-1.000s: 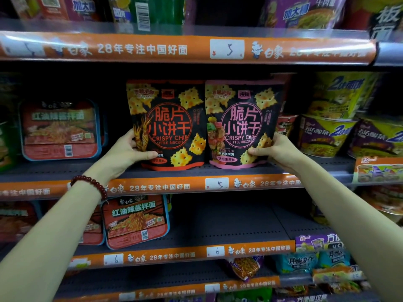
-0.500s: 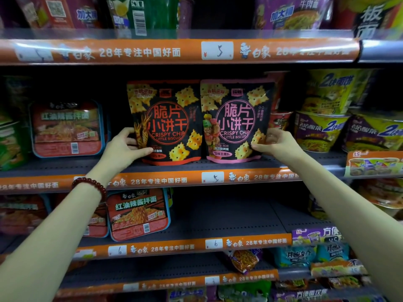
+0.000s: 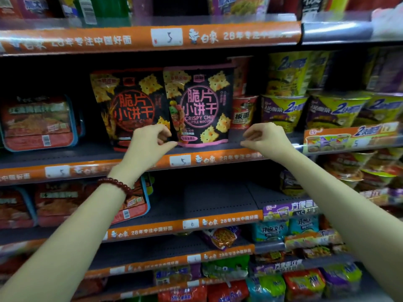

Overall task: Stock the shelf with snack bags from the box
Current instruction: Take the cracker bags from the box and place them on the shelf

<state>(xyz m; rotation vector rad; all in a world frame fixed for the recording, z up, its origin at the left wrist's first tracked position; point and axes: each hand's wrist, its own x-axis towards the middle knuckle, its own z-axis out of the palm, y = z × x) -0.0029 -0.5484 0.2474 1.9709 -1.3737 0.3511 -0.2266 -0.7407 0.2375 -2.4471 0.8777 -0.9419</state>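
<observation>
Two snack bags (image 3: 165, 107) upright, hands (image 3: 150, 142) near.

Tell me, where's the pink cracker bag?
The pink cracker bag stands on the middle shelf, between the orange cracker bag and red noodle cups.

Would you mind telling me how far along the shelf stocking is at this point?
Two snack bags, the orange bag and the pink bag, stand upright side by side on the shelf. The left hand is at the bags' lower edge; the right hand is empty. The box is out of view, so what remains is unknown.
</observation>
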